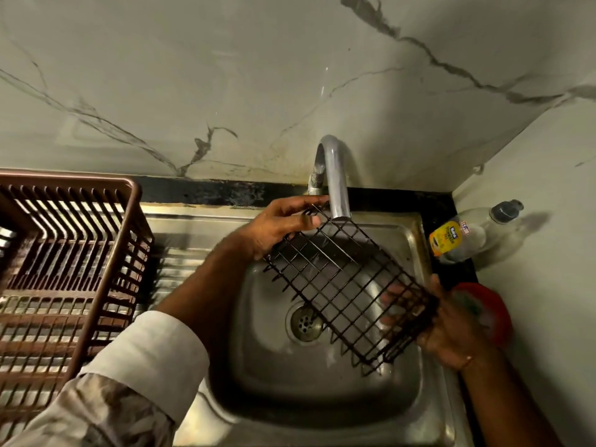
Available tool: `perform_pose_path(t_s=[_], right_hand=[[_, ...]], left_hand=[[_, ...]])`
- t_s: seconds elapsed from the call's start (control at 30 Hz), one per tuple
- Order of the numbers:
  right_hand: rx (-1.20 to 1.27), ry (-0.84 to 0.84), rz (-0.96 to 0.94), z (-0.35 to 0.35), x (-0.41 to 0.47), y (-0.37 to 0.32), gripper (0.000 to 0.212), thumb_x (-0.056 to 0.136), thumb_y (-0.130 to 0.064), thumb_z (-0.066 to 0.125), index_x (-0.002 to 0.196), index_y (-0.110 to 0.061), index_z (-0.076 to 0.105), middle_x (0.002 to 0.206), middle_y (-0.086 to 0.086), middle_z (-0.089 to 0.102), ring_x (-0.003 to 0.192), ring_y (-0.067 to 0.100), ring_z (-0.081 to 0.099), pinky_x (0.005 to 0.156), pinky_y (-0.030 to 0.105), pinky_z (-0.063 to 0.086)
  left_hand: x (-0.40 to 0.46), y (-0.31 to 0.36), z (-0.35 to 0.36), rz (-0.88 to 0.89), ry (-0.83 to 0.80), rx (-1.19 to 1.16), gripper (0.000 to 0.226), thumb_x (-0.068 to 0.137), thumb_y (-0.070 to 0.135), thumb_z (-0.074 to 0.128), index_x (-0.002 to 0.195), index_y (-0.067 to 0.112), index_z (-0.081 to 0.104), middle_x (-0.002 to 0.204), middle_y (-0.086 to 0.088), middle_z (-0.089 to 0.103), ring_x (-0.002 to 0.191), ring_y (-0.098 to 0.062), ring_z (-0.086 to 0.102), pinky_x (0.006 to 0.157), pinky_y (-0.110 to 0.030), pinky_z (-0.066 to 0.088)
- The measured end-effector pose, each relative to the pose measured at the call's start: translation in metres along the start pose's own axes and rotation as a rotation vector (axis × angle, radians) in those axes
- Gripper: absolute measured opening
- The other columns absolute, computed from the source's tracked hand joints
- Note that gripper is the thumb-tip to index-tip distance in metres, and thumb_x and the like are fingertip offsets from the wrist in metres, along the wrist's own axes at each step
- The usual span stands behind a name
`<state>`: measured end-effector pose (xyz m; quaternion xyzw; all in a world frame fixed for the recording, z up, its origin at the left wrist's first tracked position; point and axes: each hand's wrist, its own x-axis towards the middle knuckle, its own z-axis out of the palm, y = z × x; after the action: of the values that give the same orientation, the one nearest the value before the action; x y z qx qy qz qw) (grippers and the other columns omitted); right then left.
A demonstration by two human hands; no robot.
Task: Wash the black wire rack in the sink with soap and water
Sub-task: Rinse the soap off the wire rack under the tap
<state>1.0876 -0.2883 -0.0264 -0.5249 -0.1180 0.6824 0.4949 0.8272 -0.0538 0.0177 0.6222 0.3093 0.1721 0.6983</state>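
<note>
Gripping the black wire rack [348, 285] over the steel sink [322, 391], both hands' fingers [309, 221] curl round opposite ends; marble wall [225, 75] lies beyond the fingers, the black desk [206, 190] edging it.

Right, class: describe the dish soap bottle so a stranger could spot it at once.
Start at the steel sink below the curved tap. On the black counter at its right edge lies a clear bottle, tipped toward the wall. Its yellow label and dark cap set it apart from the red dish nearer the viewer.
</note>
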Motion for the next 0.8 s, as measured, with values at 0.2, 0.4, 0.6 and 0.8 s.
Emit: perform_pose_path(t_s=[0.2, 0.4, 0.6, 0.8], right_hand=[[-0.276, -0.157, 0.108, 0.020, 0.002, -0.030, 0.077, 0.064, -0.043, 0.091, 0.129, -0.009, 0.065, 0.120, 0.030, 0.067, 0.098, 0.046, 0.070, 0.076, 0.050, 0.060], [-0.462, 0.010, 0.112, 0.063, 0.009, -0.036, 0.059, 0.088, -0.064, 0.059, 0.100, -0.007, 0.068, 0.090, 0.023, 0.074, 0.048, 0.022, 0.059, 0.042, 0.023, 0.041], [-0.633, 0.500, -0.037, 0.098, 0.010, -0.006, 0.064, 0.091, -0.071, 0.045, 0.062, -0.014, 0.049, 0.044, 0.000, 0.045, 0.034, 0.015, 0.042, 0.039, 0.022, 0.036], [-0.620, 0.650, -0.155, 0.119, 0.005, 0.015, 0.066, 0.092, -0.070, 0.043, 0.063, -0.011, 0.050, 0.046, 0.002, 0.046, 0.034, 0.015, 0.046, 0.041, 0.025, 0.039]], left_hand=[[0.007, -0.002, -0.008, 0.039, -0.074, 0.054, 0.049, 0.088, 0.009, 0.066, 0.136, 0.007, 0.059, 0.111, 0.016, 0.074, 0.101, 0.001, 0.067, 0.085, -0.018, 0.053], [0.003, -0.005, 0.000, 0.099, -0.195, 0.062, 0.044, 0.086, 0.001, 0.074, 0.129, 0.010, 0.067, 0.130, 0.006, 0.070, 0.125, -0.012, 0.062, 0.105, -0.031, 0.049], [-0.015, 0.003, 0.046, 0.016, 0.136, 0.327, 0.039, 0.097, 0.053, 0.058, 0.126, 0.027, 0.065, 0.105, 0.006, 0.071, 0.098, -0.012, 0.069, 0.086, -0.039, 0.058], [-0.024, 0.016, 0.105, -0.124, 0.391, 1.024, 0.051, 0.106, 0.050, 0.031, 0.147, 0.021, 0.044, 0.150, -0.007, 0.043, 0.146, -0.029, 0.035, 0.122, -0.052, 0.028]])
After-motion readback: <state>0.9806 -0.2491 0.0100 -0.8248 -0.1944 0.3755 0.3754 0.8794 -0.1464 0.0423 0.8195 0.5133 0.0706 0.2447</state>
